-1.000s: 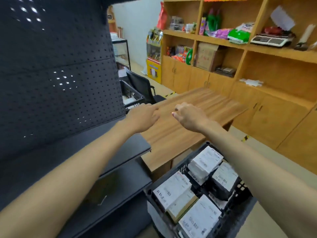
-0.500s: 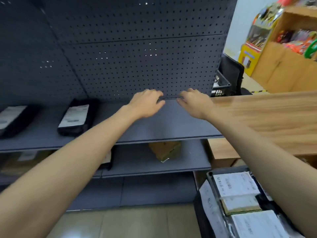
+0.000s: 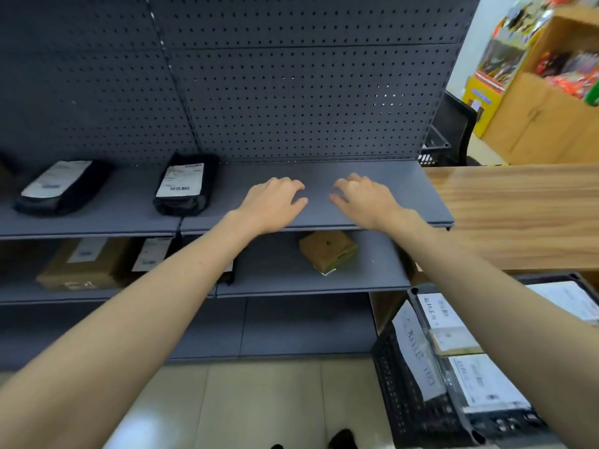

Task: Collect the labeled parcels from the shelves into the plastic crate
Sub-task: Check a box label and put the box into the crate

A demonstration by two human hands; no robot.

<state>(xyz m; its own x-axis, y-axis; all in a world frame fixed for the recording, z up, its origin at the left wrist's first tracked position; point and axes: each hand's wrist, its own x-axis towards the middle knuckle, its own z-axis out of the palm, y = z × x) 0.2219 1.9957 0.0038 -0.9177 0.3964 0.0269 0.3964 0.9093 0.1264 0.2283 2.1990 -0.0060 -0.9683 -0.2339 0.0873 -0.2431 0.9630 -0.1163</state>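
My left hand (image 3: 275, 200) and my right hand (image 3: 363, 197) hover side by side over the bare right part of the grey upper shelf (image 3: 372, 179), fingers loosely bent, holding nothing. Two black labeled parcels lie on that shelf to the left, one (image 3: 184, 184) near my left hand and another (image 3: 61, 186) farther left. On the lower shelf sit a small brown box (image 3: 327, 251) and a larger labeled brown parcel (image 3: 87, 264). The black plastic crate (image 3: 408, 393) at the lower right holds several labeled parcels (image 3: 486, 380).
A dark perforated back panel (image 3: 291, 92) rises behind the shelves. A wooden counter (image 3: 518, 215) adjoins the shelf on the right, with wooden cabinets (image 3: 551, 124) and a black chair (image 3: 453, 131) beyond. Tiled floor (image 3: 259, 400) lies below.
The view has swung left and down from the wooden counter to the shelving. Both hands have come forward from the shelf's back edge and sit lower over it.
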